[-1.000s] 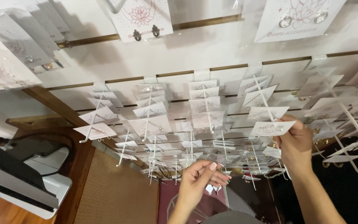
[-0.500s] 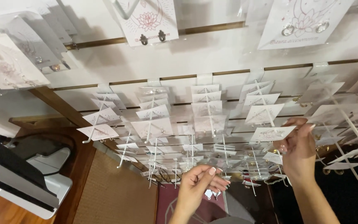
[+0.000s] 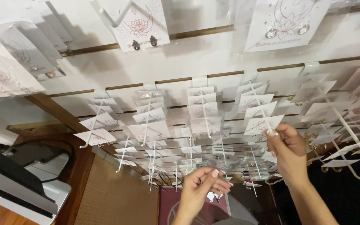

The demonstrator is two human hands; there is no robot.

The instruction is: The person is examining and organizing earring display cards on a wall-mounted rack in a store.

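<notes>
Below the white slatted display wall (image 3: pixel 180 58) with its thin wooden grooves, the left hand (image 3: pixel 203 187) is raised with fingers drawn together, pinching a small clear plastic sleeve (image 3: pixel 213 166) with a little white card at its lower edge. What sits on that card is too small to tell. Right of the left hand and a little higher, the right hand (image 3: pixel 286 152) has thumb and forefinger pressed on the tip of a white metal peg hook (image 3: pixel 267 123) that sticks out from the wall. A white jewellery card with a faint pink drawing (image 3: pixel 262 124) hangs at the front of that hook, touching the fingertips, with more cards of the same kind stacked behind it toward the wall.

Left of the right hand, several rows of like hooks carry further white cards in clear sleeves (image 3: pixel 151 129), crowded close together. Higher on the wall hang two larger white cards: one with a pink lotus drawing and two small dark earrings (image 3: pixel 140 25), and one with a pink moon drawing and two silver hoops (image 3: pixel 286 23). Far left of the left hand, a white and grey machine (image 3: pixel 42 179) stands on a brown wooden tabletop (image 3: pixel 80 183), with a dark flat screen edge (image 3: pixel 9 179) just in front of it.
</notes>
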